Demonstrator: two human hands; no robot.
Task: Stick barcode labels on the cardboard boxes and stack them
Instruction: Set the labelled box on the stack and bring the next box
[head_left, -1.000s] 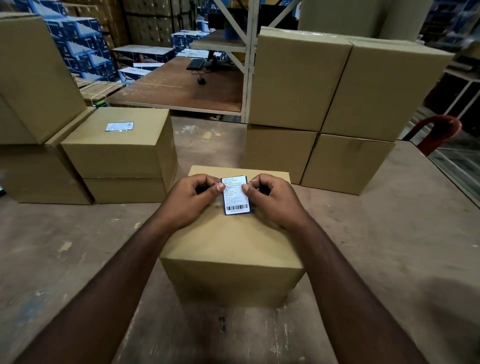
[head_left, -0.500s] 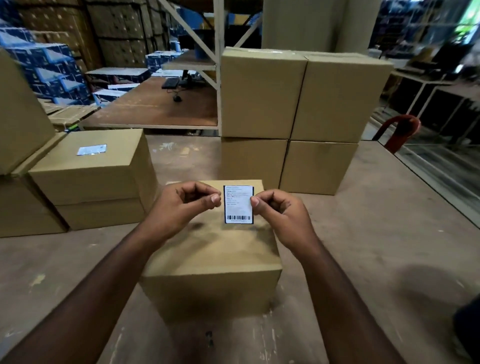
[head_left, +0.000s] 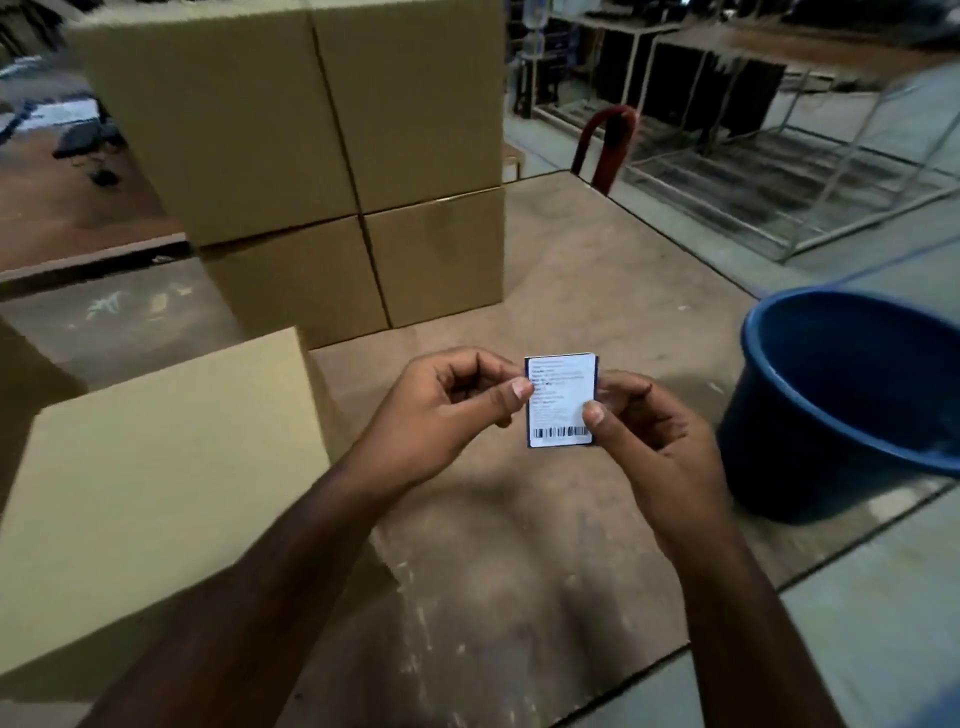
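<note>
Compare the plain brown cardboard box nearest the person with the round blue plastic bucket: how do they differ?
The plain brown cardboard box is square-edged with a closed flat top; the round blue plastic bucket is curved and open-topped. The box sits at the person's left, the bucket at the right by the platform edge. Neither hand touches either one.

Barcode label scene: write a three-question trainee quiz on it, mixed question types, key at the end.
1. True or false: the label is already stuck on the near box.
2. Which hands pinch the label? A) left hand only B) right hand only C) both
3. Fill in: the blue container by the right hand is a ____.

Key
1. False: it is held in the air over the table, right of the box.
2. C: one hand at each side edge.
3. Bucket.
</note>
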